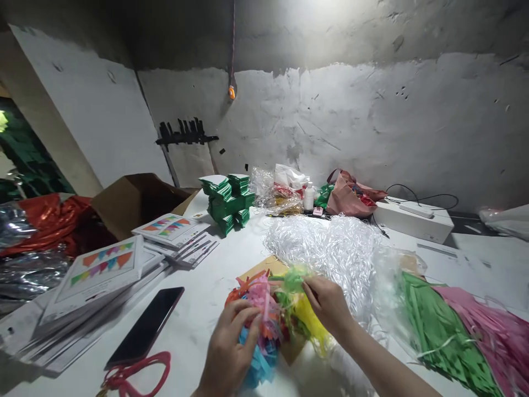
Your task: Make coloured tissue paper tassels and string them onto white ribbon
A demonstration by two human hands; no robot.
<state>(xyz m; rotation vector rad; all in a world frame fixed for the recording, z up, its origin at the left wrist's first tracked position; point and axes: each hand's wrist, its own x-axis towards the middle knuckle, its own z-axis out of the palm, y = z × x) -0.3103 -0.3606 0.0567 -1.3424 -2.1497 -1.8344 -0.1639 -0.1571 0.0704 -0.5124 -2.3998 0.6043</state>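
With bare left hand (232,343) half-curled, any hold too hidden to confirm, seemingly steadied multicoloured fringed tissue-paper bundle (264,300) for right hand (328,304), pinched closed on pale-green tissue fringe (294,279).

I have a white table (198,309) before me. On my left lie two stacks of printed cards (101,270), a dark phone (144,328) and a red strap (161,380). Green paper pieces (229,207) stand piled farther back. Near me is brown card (292,352) with colourful strips (264,298) over it, then white strands (322,242). To my right rest green tassels (442,325), pink tassels (483,322) and a white box (405,221).
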